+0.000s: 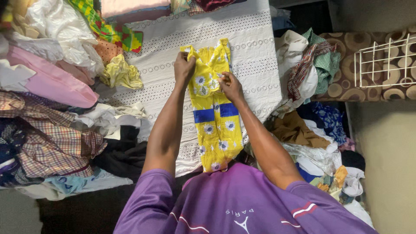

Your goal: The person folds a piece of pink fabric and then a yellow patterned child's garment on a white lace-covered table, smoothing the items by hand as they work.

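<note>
A small yellow dress (215, 125) with white flowers and a blue band lies folded lengthwise on a white eyelet cloth (251, 47). My left hand (183, 68) pinches the dress's upper left edge near the shoulder strap. My right hand (230, 86) presses on the upper middle of the dress, fingers gripping the fabric. Both forearms reach out from purple sleeves at the bottom of the head view.
Heaps of clothes flank the cloth: pink and plaid garments (47, 82) on the left, a crumpled yellow piece (122, 73), and checked, brown and blue clothes (310, 69) on the right. A white wire rack (385, 58) rests on a brown patterned cushion at far right.
</note>
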